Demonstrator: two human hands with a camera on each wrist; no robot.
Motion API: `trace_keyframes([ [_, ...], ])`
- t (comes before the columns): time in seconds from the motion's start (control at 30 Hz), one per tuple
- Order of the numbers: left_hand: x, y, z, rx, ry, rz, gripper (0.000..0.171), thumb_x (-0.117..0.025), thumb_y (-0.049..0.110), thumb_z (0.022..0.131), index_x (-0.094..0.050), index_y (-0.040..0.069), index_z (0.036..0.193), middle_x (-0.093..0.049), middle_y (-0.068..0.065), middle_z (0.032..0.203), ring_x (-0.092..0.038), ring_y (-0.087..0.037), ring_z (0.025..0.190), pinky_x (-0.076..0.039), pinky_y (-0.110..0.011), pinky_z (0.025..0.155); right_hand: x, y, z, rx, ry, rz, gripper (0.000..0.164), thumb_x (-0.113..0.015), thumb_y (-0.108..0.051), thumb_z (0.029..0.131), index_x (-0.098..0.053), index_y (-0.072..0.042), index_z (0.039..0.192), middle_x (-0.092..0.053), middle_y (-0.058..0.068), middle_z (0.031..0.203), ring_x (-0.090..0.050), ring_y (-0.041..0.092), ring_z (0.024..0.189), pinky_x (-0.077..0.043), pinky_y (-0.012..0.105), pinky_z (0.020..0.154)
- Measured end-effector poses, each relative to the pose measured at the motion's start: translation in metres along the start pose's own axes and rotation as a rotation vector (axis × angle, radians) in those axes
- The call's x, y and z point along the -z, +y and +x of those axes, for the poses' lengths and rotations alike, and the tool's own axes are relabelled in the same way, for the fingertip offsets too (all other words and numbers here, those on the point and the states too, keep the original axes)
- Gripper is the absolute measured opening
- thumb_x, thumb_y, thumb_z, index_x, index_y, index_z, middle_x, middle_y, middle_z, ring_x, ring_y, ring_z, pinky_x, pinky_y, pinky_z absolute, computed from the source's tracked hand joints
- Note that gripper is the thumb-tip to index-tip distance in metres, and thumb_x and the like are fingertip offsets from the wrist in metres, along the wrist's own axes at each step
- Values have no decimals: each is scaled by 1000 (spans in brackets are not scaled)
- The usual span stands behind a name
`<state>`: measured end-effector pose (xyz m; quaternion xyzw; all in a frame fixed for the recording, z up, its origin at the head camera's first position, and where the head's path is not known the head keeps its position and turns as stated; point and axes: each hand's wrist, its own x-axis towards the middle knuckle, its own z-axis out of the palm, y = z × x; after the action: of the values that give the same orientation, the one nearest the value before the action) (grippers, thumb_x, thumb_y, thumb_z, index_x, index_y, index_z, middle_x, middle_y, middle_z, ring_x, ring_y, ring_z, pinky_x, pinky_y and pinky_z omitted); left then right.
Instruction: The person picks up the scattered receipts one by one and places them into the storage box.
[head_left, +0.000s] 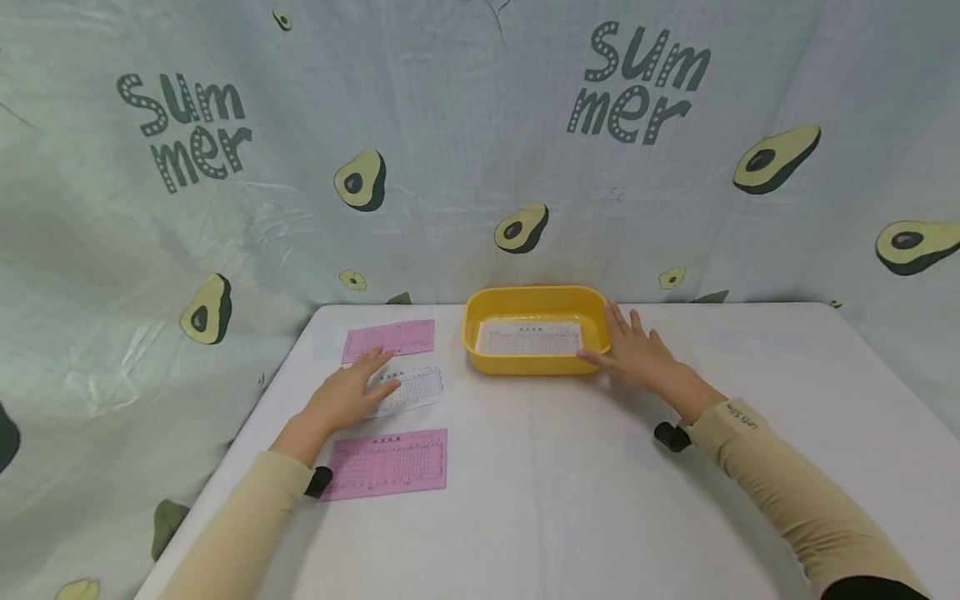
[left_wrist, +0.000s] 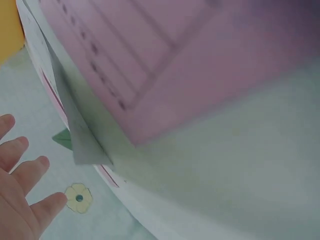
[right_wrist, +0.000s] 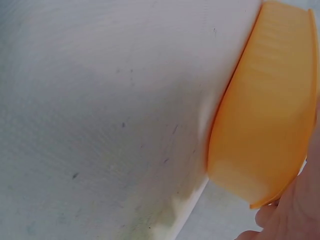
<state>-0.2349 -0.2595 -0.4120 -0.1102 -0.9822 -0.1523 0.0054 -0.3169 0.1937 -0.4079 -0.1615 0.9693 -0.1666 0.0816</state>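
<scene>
A yellow plastic basin (head_left: 540, 364) stands at the far middle of the table, with a white printed form (head_left: 528, 337) lying in it. My right hand (head_left: 637, 354) rests at the basin's right end, fingers spread along the rim and thumb at the front corner. In the right wrist view the hand (right_wrist: 300, 205) overlaps the basin's rim beside its orange-looking wall (right_wrist: 265, 105). My left hand (head_left: 347, 396), fingers spread, is over a white printed slip (head_left: 416, 389). The left wrist view shows its fingers (left_wrist: 31, 172) extended, holding nothing.
A pink slip (head_left: 401, 336) lies behind the white one and another pink slip (head_left: 390, 467) in front, under the left wrist's dark camera (head_left: 318, 482). A curtain (head_left: 450, 125) printed with avocados hangs behind the white-covered table (head_left: 562, 500).
</scene>
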Motion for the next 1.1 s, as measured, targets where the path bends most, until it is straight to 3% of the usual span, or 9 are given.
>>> trace_keyframes([
  [0.17,8,-7,-4,35,-3,-26,69,-60,40,103,-39,4,158,-31,-24,162,-34,-49,144,-31,-64,113,2,0,-1,-5,-8,4,110,-44,-70,100,8,6,160,8,26,168,6,53,150,-5,75,114],
  [0.53,19,-23,-14,156,22,-67,63,-66,32,100,-46,4,154,-50,-32,146,-47,-51,134,-40,-66,106,3,-2,0,-14,-13,16,106,-46,-64,102,8,6,160,8,25,168,6,53,151,-6,74,115],
  [0.73,21,-32,-17,164,57,-94,62,-69,27,98,-48,0,150,-59,-30,137,-59,-48,122,-48,-62,97,2,0,1,-16,-22,15,109,-44,-70,100,8,5,160,8,25,168,6,53,151,-6,73,115],
  [0.93,22,-34,-20,250,-30,-131,74,-72,32,95,-42,-6,152,-58,-29,138,-60,-46,120,-49,-59,96,2,0,-1,-18,-34,16,110,-44,-70,100,9,5,160,9,26,168,5,54,150,-7,73,115],
  [1.1,21,-35,-20,306,-58,-137,72,-76,30,92,-48,-9,146,-57,-29,138,-57,-47,121,-46,-60,99,1,-2,-1,-25,-50,34,110,-43,-70,100,11,4,160,11,25,167,8,54,150,-6,73,115],
])
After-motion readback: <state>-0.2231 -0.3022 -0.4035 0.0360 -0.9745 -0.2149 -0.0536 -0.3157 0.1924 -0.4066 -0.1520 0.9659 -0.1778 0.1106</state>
